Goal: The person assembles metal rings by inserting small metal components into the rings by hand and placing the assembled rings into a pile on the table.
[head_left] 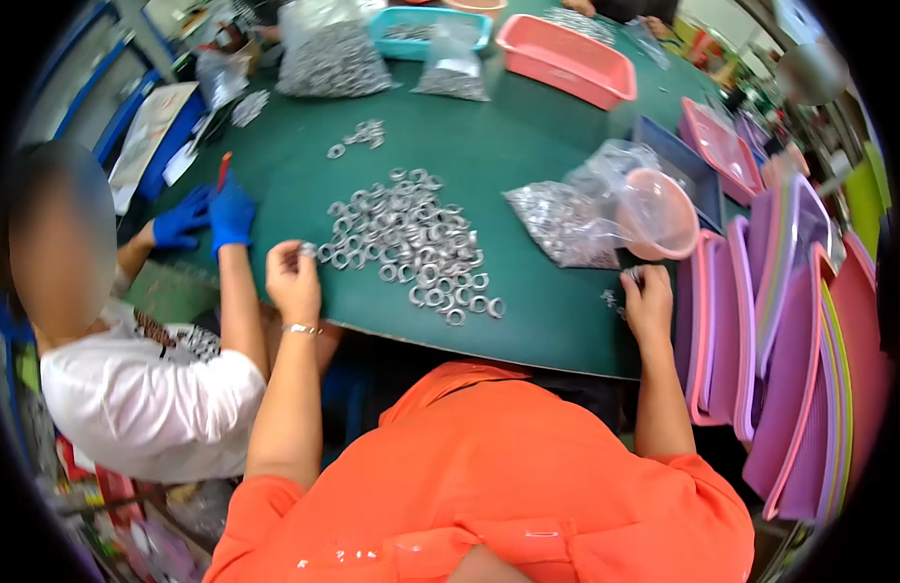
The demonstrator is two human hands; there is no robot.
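Observation:
My left hand (294, 284) is closed at the table's near left edge, its fingertips pinched on a small metal ring (308, 250). Beside it spreads a loose pile of silvery metal rings (406, 233). At the right, my right hand (650, 303) rests by the table edge with its fingers pressed together; what they hold is too small to make out. A few tiny shiny parts (613, 302) lie just left of that hand. Beyond it are a clear bag of small metal parts (566, 223) and a pink round tub (657, 216).
A co-worker's blue-gloved hands (226, 216) with a red tool (224, 171) are at the left. More rings (362, 136) lie behind the pile. Filled bags (333, 58), a blue tray (430, 17) and a pink tray (566, 63) stand farther back. Stacked purple bins (736, 330) crowd the right.

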